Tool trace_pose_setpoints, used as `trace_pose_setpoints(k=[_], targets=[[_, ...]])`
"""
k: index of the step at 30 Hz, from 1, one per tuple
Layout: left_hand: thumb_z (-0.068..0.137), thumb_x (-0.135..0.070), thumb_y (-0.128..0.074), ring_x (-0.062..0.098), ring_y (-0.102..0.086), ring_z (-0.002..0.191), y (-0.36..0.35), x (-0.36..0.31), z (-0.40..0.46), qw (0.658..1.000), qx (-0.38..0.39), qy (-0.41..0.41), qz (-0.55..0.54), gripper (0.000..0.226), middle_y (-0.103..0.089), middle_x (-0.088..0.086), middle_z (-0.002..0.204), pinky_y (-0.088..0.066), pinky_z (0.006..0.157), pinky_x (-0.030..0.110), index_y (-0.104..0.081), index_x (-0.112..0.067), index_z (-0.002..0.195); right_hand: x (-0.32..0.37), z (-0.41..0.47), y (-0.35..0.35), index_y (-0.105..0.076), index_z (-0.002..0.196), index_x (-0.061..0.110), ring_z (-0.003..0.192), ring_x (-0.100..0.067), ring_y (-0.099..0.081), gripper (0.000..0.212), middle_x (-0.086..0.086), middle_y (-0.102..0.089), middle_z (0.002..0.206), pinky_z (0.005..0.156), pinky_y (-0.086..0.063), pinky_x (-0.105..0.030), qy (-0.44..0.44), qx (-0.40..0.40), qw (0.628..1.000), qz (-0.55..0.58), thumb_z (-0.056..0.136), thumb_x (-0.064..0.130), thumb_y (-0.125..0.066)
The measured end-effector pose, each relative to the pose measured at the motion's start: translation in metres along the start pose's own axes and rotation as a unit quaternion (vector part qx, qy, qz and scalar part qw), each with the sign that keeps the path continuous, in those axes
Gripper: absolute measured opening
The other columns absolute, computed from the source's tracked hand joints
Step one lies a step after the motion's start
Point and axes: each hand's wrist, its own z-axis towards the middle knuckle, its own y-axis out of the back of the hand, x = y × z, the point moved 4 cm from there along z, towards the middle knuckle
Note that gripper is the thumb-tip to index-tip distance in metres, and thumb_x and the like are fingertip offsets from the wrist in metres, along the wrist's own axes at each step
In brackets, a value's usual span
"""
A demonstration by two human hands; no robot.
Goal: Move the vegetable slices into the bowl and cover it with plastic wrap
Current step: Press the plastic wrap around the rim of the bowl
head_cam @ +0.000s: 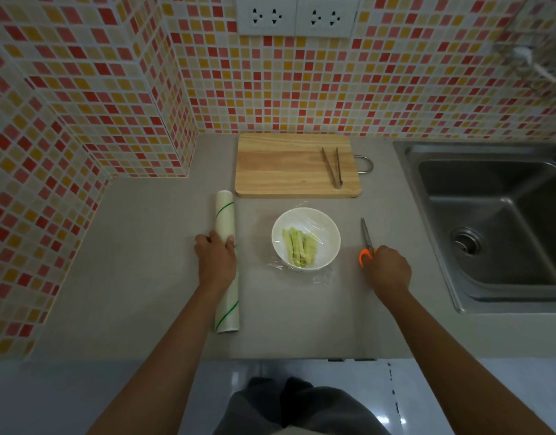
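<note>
Left hand (215,260) grip wrapped round plastic wrap roll (227,262) lying on table (138,277). Right hand (388,271) grip clenched on orange handles of scissors (367,243), blades pointing away, flat on table. White bowl (305,238) between hands, pale green vegetable slices (298,251) inside, clear film stretched over rim. Cutting board (297,164) behind bowl, metal tongs (332,166) on it. Sink (490,221) at right.
</note>
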Motion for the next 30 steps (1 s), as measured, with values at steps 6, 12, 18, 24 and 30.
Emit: trace_pose_setpoints(k=[6, 12, 18, 24, 30], targets=[[0.099, -0.044, -0.035, 0.043, -0.033, 0.129, 0.003, 0.006, 0.002, 1.0, 0.0, 0.021, -0.017, 0.072, -0.033, 0.03, 0.139, -0.034, 0.105, 0.048, -0.018, 0.006, 0.148, -0.002, 0.004, 0.003, -0.056, 0.092, 0.001, 0.081, -0.037, -0.064, 0.028, -0.018, -0.067, 0.089, 0.063, -0.041, -0.032, 0.015, -0.011, 0.999, -0.032, 0.087, 0.029, -0.053], [0.099, -0.044, -0.036, 0.043, -0.037, 0.124, 0.006, 0.007, 0.004, 1.0, -0.018, 0.022, -0.002, 0.064, -0.04, 0.029, 0.132, -0.036, 0.101, 0.048, -0.034, 0.002, 0.143, -0.001, 0.005, 0.009, -0.06, 0.088, 0.007, 0.081, -0.035, -0.066, 0.023, -0.014, -0.068, 0.089, 0.063, -0.04, -0.029, 0.013, -0.009, 0.996, -0.09, 0.085, 0.03, -0.057], [0.099, -0.027, -0.045, 0.033, -0.048, 0.115, 0.018, -0.035, -0.006, 0.979, -0.11, -0.128, -0.114, 0.039, -0.055, 0.02, 0.119, -0.039, 0.099, 0.038, -0.057, -0.002, 0.126, 0.033, 0.01, 0.021, -0.06, 0.077, 0.004, 0.072, -0.032, -0.062, 0.038, -0.018, -0.068, 0.08, 0.063, -0.044, -0.033, 0.096, -0.076, 0.974, 0.193, 0.097, 0.033, -0.046], [0.102, -0.026, -0.036, 0.028, -0.051, 0.078, -0.012, -0.089, -0.014, 0.943, 0.001, -0.05, -0.328, 0.039, -0.055, 0.009, 0.073, -0.04, 0.077, 0.039, -0.053, -0.011, 0.071, 0.089, 0.012, 0.008, -0.067, 0.114, 0.006, 0.103, -0.015, -0.063, 0.036, -0.009, -0.067, 0.114, 0.089, -0.044, -0.022, 0.09, 0.11, 0.865, 0.481, 0.101, 0.027, -0.04], [0.1, -0.045, -0.028, 0.02, -0.061, 0.096, -0.054, -0.087, -0.017, 0.915, 0.109, 0.067, -0.382, 0.047, -0.066, 0.003, 0.099, -0.046, 0.086, 0.031, -0.064, -0.015, 0.095, 0.093, 0.005, -0.011, -0.065, 0.116, 0.006, 0.107, -0.021, -0.062, 0.037, -0.011, -0.067, 0.116, 0.095, -0.048, -0.032, 0.044, 0.162, 0.812, 0.559, 0.102, 0.029, -0.04]])
